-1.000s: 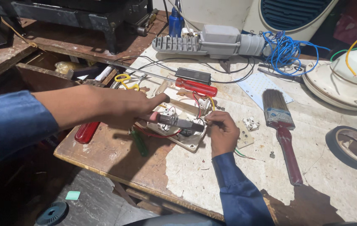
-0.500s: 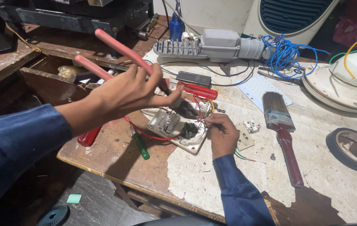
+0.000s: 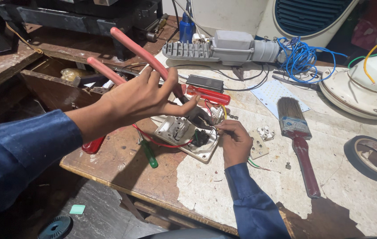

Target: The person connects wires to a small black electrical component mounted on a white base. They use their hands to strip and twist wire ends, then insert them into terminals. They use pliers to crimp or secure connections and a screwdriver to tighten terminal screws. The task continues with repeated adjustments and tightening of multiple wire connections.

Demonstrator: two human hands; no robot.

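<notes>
Now the left hand (image 3: 142, 95), lifted off the white plastic switch plate (image 3: 184, 135), grips red-handled pliers (image 3: 146, 55), handles spread; the right hand (image 3: 235, 141) stays pinching its wires (image 3: 217, 116).

a worn wooden workbench (image 3: 223, 194) with peeling white paint above grey floor (image 3: 86, 194).

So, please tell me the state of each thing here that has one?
Pliers: handles spread, held in left hand
Switch box: open, wiring exposed
Right hand: pinching wires at box
Green screwdriver: lying flat
Paintbrush: lying flat, unused
Tape roll: lying flat
</notes>
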